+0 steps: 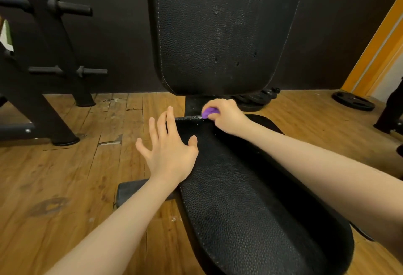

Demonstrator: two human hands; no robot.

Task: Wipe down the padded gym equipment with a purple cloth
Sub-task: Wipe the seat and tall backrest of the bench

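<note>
Right hand [224, 116] grips bunched purple cloth [209, 112] at seat pad [250, 198] rear edge. Left hand [172, 150] spread flat, fingers straight, at pad's left side.

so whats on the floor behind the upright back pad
Weight plates lie stacked on the wooden floor behind the back pad, poking out at its lower right. The pad covers the rest of the stack; how many plates there are cannot be seen.
</note>
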